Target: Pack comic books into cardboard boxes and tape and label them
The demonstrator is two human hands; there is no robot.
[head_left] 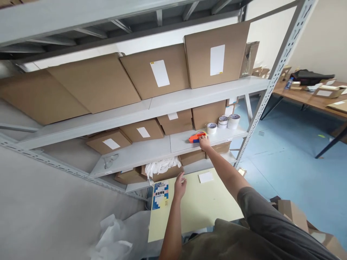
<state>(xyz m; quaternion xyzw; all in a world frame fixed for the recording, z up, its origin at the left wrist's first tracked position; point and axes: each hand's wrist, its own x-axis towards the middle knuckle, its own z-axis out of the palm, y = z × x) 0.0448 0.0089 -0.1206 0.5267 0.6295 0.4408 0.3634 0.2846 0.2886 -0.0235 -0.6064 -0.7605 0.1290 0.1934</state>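
My right hand reaches to the middle shelf, its fingers closed round the end of an orange and blue tape dispenser that rests on the shelf board. Over the pale yellow table, my left hand is raised with its fingers loosely bent and apart, holding nothing. To its left on the table lies a blue and white book. A small white card lies near the table's far edge. Rolls of tape stand on the shelf just right of the dispenser.
Large cardboard boxes fill the upper shelf, with smaller boxes below. White bags hang over a box on the low shelf. The rack's upright post stands at the right, and a brown table is beyond it.
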